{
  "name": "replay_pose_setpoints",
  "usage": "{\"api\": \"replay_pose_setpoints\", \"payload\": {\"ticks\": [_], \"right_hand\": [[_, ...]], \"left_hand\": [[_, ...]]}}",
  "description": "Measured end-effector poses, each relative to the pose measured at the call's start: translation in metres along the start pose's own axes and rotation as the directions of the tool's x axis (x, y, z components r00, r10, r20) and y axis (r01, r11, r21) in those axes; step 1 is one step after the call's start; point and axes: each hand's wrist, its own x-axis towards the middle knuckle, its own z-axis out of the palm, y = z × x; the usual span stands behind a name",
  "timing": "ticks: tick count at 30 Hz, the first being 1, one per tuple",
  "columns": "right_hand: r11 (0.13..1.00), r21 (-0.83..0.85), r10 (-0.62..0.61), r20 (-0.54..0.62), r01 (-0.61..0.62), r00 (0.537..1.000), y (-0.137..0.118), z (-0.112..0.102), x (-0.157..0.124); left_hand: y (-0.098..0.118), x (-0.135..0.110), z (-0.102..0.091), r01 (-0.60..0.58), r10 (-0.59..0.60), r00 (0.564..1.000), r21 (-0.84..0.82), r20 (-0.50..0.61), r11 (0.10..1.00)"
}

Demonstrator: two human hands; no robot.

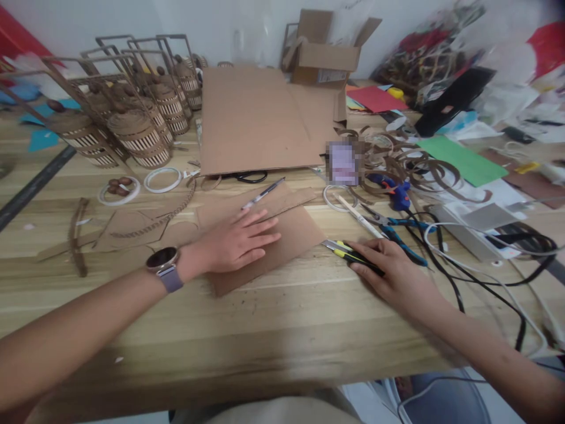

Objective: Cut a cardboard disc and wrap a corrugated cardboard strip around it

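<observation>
My left hand (pixel 236 240) lies flat with fingers spread on a piece of brown cardboard (pixel 289 238). A pen (pixel 263 193) rests on the cardboard just beyond its fingertips. On the right, my right hand (pixel 388 268) is wrapped round a yellow and black utility knife (pixel 353 254). Its blade shows, pointing left at the cardboard's right corner. A narrow cardboard strip (pixel 293 201) lies across the piece. Left of my left hand are cut cardboard pieces (pixel 132 228), one with drawn marks.
Several small lanterns (pixel 141 138) with tall frames stand at the back left. A large cardboard sheet (pixel 265 118) and an open box (pixel 326 57) are behind. Pliers (pixel 401 235), a blue glue gun (pixel 399 194), brown strips (pixel 435 168) and cables (pixel 485 282) crowd the right.
</observation>
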Motion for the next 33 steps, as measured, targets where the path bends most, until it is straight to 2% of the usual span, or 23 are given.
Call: {"api": "replay_pose_setpoints", "payload": {"ticks": [4,10,18,21,27,33], "right_hand": [[1.0,-0.006,-0.02,0.002,0.02,1.0,0.005,-0.002,0.005],[0.999,0.001,-0.052,0.008,0.052,0.999,0.002,-0.004,-0.003],[0.996,-0.023,-0.087,-0.053,0.086,0.995,-0.016,0.006,-0.008],[0.994,-0.032,-0.101,-0.045,0.1,0.994,-0.024,0.007,-0.014],[0.998,-0.034,-0.054,-0.051,0.052,0.997,-0.04,0.015,-0.009],[0.995,-0.025,-0.1,-0.04,0.099,0.994,-0.05,0.012,-0.017]], "left_hand": [[-0.004,-0.013,0.004,0.014,-0.017,0.998,0.057,0.063,0.998],[0.001,-0.011,0.008,0.034,-0.039,0.998,0.096,0.05,0.995],[0.0,-0.012,0.008,0.047,-0.053,0.997,0.11,0.052,0.993],[0.001,-0.011,0.009,0.043,-0.048,0.998,0.106,0.045,0.993],[0.0,-0.012,0.01,0.048,-0.053,0.998,0.124,0.036,0.991],[0.0,-0.011,0.011,0.045,-0.05,0.998,0.108,0.037,0.993]]}}
